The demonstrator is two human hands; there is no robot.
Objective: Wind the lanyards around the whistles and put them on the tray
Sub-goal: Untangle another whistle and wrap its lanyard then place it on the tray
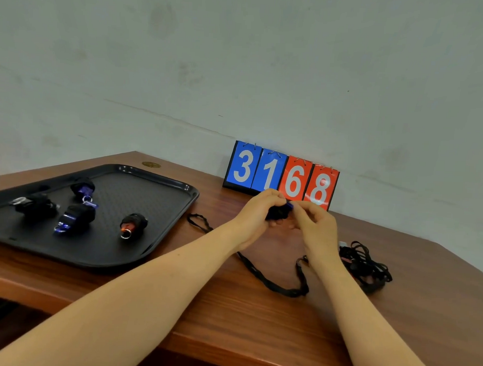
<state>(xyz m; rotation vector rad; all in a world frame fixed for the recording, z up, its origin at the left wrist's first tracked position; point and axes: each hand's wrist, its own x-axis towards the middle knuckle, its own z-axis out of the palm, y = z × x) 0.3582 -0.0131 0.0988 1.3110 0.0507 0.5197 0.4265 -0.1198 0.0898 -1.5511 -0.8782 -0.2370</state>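
The brown worktop (230, 314) carried everything. Left of the scoreboard (281, 174), which stood at the wall reading 3168, lay the black tray (156, 234), holding four wound whistles: one with a silver ring (34, 204), two blue ones (82, 187) (75, 218), and an orange one (133, 224). Right of the scoreboard and nearer the person, a tangled heap of lanyards (365, 262) lay on the wood. Just in front of the scoreboard, the left hand (257, 220) and right hand (317, 226) met above the worktop, their fingers clenched on a blue whistle (280, 211) partly wrapped in black cord. Its loose lanyard (275, 285) trailed down from the hands onto the worktop.
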